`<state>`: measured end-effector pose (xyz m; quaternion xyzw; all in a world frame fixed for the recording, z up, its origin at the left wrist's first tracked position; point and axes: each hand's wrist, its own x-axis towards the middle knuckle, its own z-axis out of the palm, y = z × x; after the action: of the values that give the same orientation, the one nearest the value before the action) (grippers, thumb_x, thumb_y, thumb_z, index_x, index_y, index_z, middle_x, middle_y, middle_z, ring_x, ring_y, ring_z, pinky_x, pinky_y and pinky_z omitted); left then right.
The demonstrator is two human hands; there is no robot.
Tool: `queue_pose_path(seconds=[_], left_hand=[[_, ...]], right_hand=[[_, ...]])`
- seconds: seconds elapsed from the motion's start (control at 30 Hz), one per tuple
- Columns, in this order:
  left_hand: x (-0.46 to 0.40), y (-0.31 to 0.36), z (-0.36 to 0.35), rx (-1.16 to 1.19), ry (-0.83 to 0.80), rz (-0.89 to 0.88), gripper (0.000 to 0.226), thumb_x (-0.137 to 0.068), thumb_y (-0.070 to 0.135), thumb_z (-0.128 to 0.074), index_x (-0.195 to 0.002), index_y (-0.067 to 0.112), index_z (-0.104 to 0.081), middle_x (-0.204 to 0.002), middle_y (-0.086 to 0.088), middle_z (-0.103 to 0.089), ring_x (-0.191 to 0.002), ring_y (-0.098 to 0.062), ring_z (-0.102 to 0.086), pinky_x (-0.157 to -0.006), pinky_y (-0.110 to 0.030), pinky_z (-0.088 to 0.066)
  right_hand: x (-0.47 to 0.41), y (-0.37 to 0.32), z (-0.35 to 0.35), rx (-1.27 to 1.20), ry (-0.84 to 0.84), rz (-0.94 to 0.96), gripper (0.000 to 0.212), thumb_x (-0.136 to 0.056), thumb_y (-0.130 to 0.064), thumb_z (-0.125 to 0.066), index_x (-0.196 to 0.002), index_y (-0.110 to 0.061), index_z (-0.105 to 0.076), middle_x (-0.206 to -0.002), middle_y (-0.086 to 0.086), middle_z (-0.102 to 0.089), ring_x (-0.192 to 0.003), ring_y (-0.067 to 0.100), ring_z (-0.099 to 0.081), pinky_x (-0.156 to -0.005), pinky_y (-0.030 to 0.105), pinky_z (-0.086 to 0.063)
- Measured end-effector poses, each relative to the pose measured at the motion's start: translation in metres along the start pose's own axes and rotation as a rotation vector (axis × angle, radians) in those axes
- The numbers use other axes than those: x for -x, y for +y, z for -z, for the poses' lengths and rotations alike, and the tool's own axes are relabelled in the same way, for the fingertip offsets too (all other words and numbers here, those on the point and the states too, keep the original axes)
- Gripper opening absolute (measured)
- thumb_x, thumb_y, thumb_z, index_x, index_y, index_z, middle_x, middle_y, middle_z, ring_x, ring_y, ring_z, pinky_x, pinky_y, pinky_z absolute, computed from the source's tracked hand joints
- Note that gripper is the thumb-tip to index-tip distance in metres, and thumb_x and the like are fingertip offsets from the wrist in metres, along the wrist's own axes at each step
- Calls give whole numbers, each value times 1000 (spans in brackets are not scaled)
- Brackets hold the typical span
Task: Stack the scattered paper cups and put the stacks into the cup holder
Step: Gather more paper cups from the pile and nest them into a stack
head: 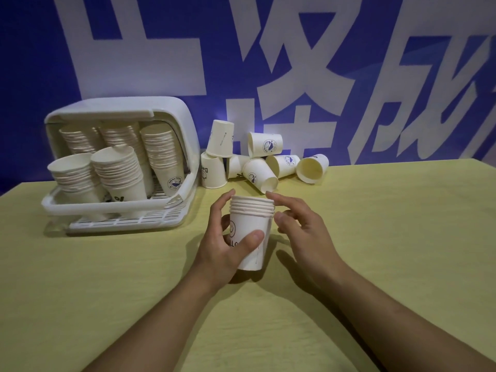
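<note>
Stacking cups near the middle of the desk

The left hand [228,245] is gripping a short cup stack [251,232], its thumb across the front; the right hand [300,224] is hovering loosely open beside the rims. Squeezing could be crushing the paper. Farther back, loose cups [265,162] are lying piled toward the far edge; the holder [171,114], at the far left, is hiding its rear stacks.

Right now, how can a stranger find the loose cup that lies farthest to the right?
Start at the white plastic cup holder on the yellow table. The pile of scattered white paper cups lies to its right. The rightmost cup lies apart on its side, open mouth facing the camera.
</note>
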<state>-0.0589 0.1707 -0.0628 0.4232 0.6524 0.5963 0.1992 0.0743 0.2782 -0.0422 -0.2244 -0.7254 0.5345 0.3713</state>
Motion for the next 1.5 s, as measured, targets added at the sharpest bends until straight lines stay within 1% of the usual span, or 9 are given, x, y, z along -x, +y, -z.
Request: queue_pose_path(seconds=[0.23, 0.33, 0.63, 0.77, 0.97, 1.1, 1.27, 1.4, 1.5], left_hand=[[-6, -4, 2, 70, 48, -15, 89, -57, 66, -75, -135, 69, -31, -127, 7, -62, -109, -8, -66, -85, -36, -60], [-8, -5, 2, 117, 48, -21, 90, -57, 64, -75, -137, 66, -33, -126, 7, -63, -105, -2, -66, -76, -23, -58], [-10, -7, 2, 148, 42, -17, 88, -55, 67, -73, -133, 71, -30, -125, 7, -61, -97, -1, -68, -72, -21, -58], [-12, -8, 1, 148, 51, -13, 86, -55, 66, -74, -128, 75, -30, -123, 7, -63, -101, -6, -69, -82, -31, -60], [-10, -9, 1, 129, 37, -20, 91, -56, 66, -75, -135, 71, -30, -124, 3, -64, -106, -15, -69, -89, -47, -59], [-9, -6, 0, 113, 17, -17, 91, -57, 66, -75, -135, 72, -29, -123, 5, -64, -102, -13, -70, -87, -47, -60], [-7, -5, 0, 101, 3, -3, 93, -56, 67, -74, -137, 72, -28, -127, 4, -62, -104, -16, -69, -86, -48, -61], [-8, -5, 0, 108, 2, -6, 92, -56, 66, -75, -136, 71, -29, -124, 3, -62, -100, -14, -71, -84, -46, -62], [-10, -7, 1, 104, 4, -1, 91, -57, 66, -75, -136, 72, -28, -126, 3, -62, -101, -16, -70, -85, -47, -62]], right_hand=[[-36, 14, 13, 148, 269, 5, 38, -100, -22, -58, -129, -46, -53, -125, -19, -51, -105, 2, -55, -76, 14, -45], [-91, 36, 38, 393, 350, -40, 42, -97, -22, -62, -135, -37, -53, -136, -8, -45, -120, 14, -52, -96, 26, -46], [-165, 62, 89, 975, 191, -126, 71, -93, -33, -67, -153, -38, -28, -154, 8, -28, -139, 33, -29, -108, 47, -39], [-163, 72, 93, 932, 204, -149, 56, -96, -38, -62, -147, -32, -40, -151, 7, -33, -134, 31, -37, -104, 43, -41], [-151, 69, 82, 563, 477, -100, 38, -100, -45, -55, -123, -15, -58, -138, 5, -46, -107, 13, -48, -85, 26, -39], [-150, 70, 81, 482, 542, -119, 37, -94, -40, -66, -119, -15, -53, -129, 5, -46, -109, 22, -55, -81, 26, -42], [-159, 73, 79, 670, 464, -112, 61, -91, -49, -66, -145, -33, -42, -154, 4, -29, -138, 28, -34, -104, 43, -43], [-168, 78, 83, 1026, 192, -110, 78, -87, -59, -66, -152, -40, -27, -165, -3, -16, -151, 29, -14, -114, 60, -27], [-172, 77, 92, 1068, 18, -150, 90, -83, -48, -74, -155, -36, -21, -164, -3, -21, -151, 29, -16, -114, 62, -24]])
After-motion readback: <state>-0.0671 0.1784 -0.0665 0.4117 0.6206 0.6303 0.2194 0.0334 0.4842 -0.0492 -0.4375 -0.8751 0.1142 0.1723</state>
